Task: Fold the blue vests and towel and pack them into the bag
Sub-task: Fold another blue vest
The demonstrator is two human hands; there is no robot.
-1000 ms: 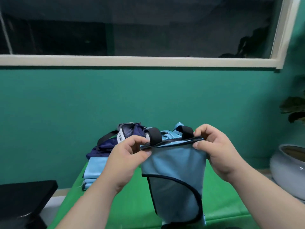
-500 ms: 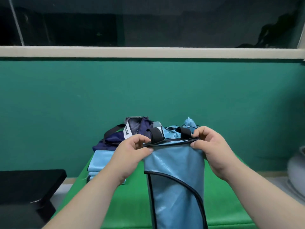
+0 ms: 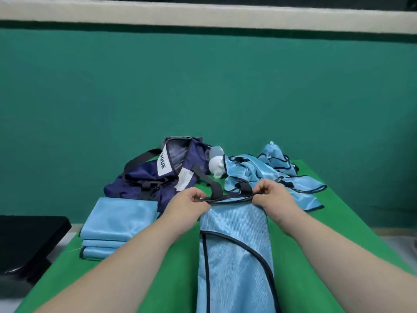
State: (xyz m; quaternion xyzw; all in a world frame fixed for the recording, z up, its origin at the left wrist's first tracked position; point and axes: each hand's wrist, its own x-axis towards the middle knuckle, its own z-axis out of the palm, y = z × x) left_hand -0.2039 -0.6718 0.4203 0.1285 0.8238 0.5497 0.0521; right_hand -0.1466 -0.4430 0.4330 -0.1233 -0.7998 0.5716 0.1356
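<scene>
A light blue vest (image 3: 234, 251) with dark trim lies lengthwise on the green table (image 3: 167, 279), folded narrow. My left hand (image 3: 188, 203) pinches its far left corner and my right hand (image 3: 272, 196) pinches its far right corner, both at the top edge near two black strap loops. A navy bag (image 3: 158, 177) with black straps and a white label lies behind my left hand. Several folded blue pieces form a stack (image 3: 112, 227) at the left. A heap of unfolded blue vests (image 3: 270, 175) lies at the back right.
A white and grey bottle (image 3: 216, 163) lies between the bag and the vest heap. A black seat or stool (image 3: 27, 242) stands left of the table. A teal wall rises right behind the table's far edge.
My hands have lowered the vest from hanging in the air until it lies flat along the table. The view has tilted down, showing more of the table.
</scene>
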